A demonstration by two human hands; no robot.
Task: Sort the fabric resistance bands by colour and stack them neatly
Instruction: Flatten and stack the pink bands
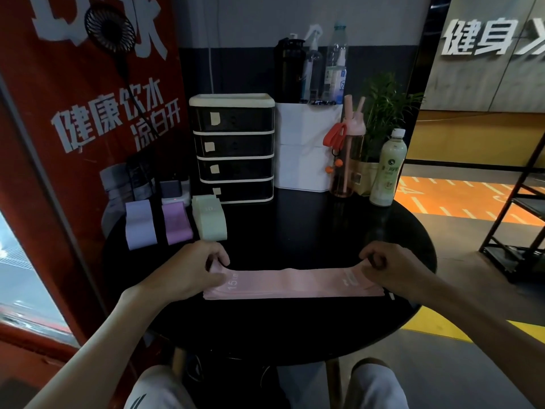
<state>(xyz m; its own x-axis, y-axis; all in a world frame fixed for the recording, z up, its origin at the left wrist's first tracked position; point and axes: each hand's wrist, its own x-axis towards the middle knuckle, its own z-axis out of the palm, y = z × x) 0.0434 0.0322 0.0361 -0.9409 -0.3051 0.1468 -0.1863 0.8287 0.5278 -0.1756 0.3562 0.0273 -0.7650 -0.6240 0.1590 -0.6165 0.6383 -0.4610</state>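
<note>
A stack of pink fabric bands [292, 283] lies flat across the near middle of the round black table [309, 231], the top one marked "15 LB". My left hand [191, 270] pinches the left end of the pink bands. My right hand [392, 268] pinches their right end. Three other piles stand side by side at the table's back left: lavender bands [140, 224], purple bands [177, 222] and pale green bands [210, 218].
Behind the piles stand a black drawer unit [234, 149], a white box [306, 149] with bottles on it, a pink drinking bottle [346, 160], a potted plant [383, 119] and a milky bottle [387, 169]. A charger [172, 188] and grey bands [118, 184] sit at far left.
</note>
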